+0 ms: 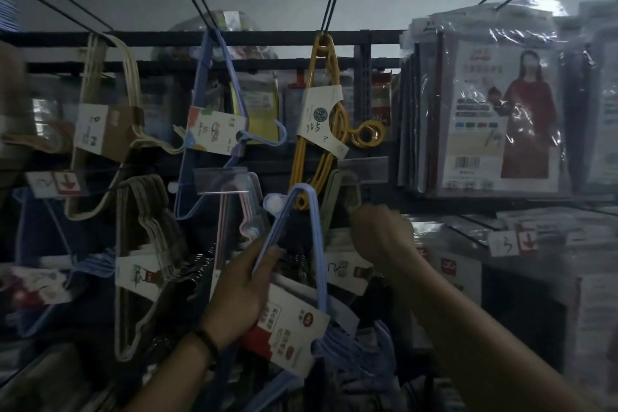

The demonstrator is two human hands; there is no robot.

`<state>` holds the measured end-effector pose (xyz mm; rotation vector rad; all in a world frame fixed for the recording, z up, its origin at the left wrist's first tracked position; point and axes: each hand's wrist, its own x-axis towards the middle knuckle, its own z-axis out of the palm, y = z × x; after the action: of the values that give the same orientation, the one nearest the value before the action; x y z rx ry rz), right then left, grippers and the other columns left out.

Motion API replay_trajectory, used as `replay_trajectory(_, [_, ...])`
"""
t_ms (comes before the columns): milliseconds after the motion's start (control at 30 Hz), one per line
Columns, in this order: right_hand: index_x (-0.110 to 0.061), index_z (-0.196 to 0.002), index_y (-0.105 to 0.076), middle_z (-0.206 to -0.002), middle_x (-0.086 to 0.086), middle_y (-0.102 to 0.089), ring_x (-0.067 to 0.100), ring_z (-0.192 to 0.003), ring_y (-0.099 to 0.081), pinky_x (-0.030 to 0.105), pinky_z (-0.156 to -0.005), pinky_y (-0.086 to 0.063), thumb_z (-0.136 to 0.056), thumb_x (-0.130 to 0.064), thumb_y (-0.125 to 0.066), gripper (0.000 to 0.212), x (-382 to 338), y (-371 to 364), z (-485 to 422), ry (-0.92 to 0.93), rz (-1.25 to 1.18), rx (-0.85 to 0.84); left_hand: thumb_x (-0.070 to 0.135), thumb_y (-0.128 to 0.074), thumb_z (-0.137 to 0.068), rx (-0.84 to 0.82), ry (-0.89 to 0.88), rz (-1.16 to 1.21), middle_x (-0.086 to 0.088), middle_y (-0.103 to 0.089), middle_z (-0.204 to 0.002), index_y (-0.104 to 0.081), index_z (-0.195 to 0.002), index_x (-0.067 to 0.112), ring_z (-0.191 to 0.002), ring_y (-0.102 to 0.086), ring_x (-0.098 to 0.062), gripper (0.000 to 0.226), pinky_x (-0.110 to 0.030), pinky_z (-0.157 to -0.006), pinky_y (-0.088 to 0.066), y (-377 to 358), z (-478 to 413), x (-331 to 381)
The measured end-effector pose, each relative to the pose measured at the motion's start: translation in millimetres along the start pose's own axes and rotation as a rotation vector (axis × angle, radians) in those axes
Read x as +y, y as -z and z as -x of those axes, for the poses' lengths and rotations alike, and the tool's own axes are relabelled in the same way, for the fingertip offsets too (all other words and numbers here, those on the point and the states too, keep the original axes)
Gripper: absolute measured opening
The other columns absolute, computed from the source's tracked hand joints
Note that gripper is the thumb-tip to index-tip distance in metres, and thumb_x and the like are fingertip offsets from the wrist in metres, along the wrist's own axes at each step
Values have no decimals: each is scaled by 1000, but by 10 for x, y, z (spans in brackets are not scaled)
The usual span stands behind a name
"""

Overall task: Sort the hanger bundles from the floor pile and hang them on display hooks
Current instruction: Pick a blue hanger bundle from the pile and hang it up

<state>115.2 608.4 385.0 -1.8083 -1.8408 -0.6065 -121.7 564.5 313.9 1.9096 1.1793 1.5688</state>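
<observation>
My left hand grips a bundle of light blue hangers with a white and red paper label, raised in front of the lower row of the display rack. Just to its right, my right hand reaches to a grey-green hanger bundle hanging on a lower hook, fingers curled at its edge. Whether the fingers pinch it is hard to tell in the dim light.
Above hang a yellow hanger bundle, a blue bundle and a cream bundle on black wire hooks. A grey bundle hangs lower left. Packaged garments fill the right shelves.
</observation>
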Motion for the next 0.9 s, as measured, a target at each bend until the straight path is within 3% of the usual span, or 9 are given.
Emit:
replay_trajectory(100, [-25, -89, -55, -65, -8, -48, 12, -49, -51, 26, -44, -38, -109, -40, -31, 35, -161, 165, 268, 158, -199, 253, 53, -43, -96, 107, 4, 28, 24, -73, -96, -67, -121, 44, -93, -67, 6, 36, -12, -79, -48, 117, 115, -8])
replay_trajectory(200, [-31, -80, -49, -58, -6, -50, 13, -44, -49, 24, -40, -37, -107, -59, -20, 49, -532, 253, 630, 249, -620, 247, 55, -43, -98, 221, 25, 23, 15, -72, -100, -66, -131, 35, -95, -66, -2, 46, -19, -87, -52, 317, 268, -82])
replay_trajectory(300, [-35, -112, -57, -79, -11, -63, 6, -60, -58, 16, -50, -36, -96, -78, -17, 61, -1008, 307, 909, 368, -625, 115, 54, -42, -99, 387, 73, -13, 18, -71, -93, -65, -121, 43, -84, -66, 0, 34, -14, -71, -49, 608, 415, -187])
replay_trajectory(367, [-34, -135, -48, -105, -10, -68, 7, -81, -65, 23, -62, -50, -92, -81, -29, 66, -1332, 268, 963, 423, -565, 73, 57, -41, -99, 475, 105, -70, 13, -73, -93, -62, -117, 50, -82, -68, -3, 29, -17, -64, -48, 839, 490, -260])
replay_trajectory(433, [-35, -141, -39, -122, -8, -65, 16, -98, -67, 37, -77, -59, -93, -76, -42, 64, -1705, 211, 950, 443, -586, 23, 59, -39, -99, 515, 119, -102, 7, -69, -75, -66, -119, 43, -66, -65, -11, 37, -27, -54, -48, 1085, 562, -350])
replay_trajectory(533, [-34, -144, -31, -118, -4, -66, 21, -94, -67, 43, -79, -60, -99, -63, -44, 55, -2318, 101, 925, 461, -615, -36, 54, -40, -105, 572, 175, -132, 8, -57, -58, -69, -111, 26, -48, -49, -9, 41, -18, -44, -35, 1461, 659, -471])
replay_trajectory(733, [-19, -151, -32, -117, 9, -65, 33, -100, -65, 39, -70, -46, -108, -34, -41, 47, -3454, -51, 922, 453, -512, -82, 49, -49, -106, 594, 220, -92, 0, -42, -53, -62, -80, 25, -49, -40, -17, 38, -18, -45, -30, 2304, 844, -744])
replay_trajectory(800, [-16, -144, -40, -115, 11, -65, 33, -101, -66, 38, -71, -47, -105, -24, -45, 40, -3817, -96, 916, 448, -464, -122, 55, -50, -103, 571, 218, -107, -12, -44, -58, -67, -85, 22, -52, -43, -21, 41, -22, -47, -32, 2637, 907, -877])
replay_trajectory(900, [-14, -131, -48, -111, 11, -66, 32, -101, -68, 36, -68, -46, -104, -19, -48, 28, -4368, -126, 909, 443, -384, -176, 63, -50, -99, 529, 218, -146, -5, -69, -76, -72, -102, 44, -71, -65, -24, 29, -39, -63, -52, 3163, 943, -1162])
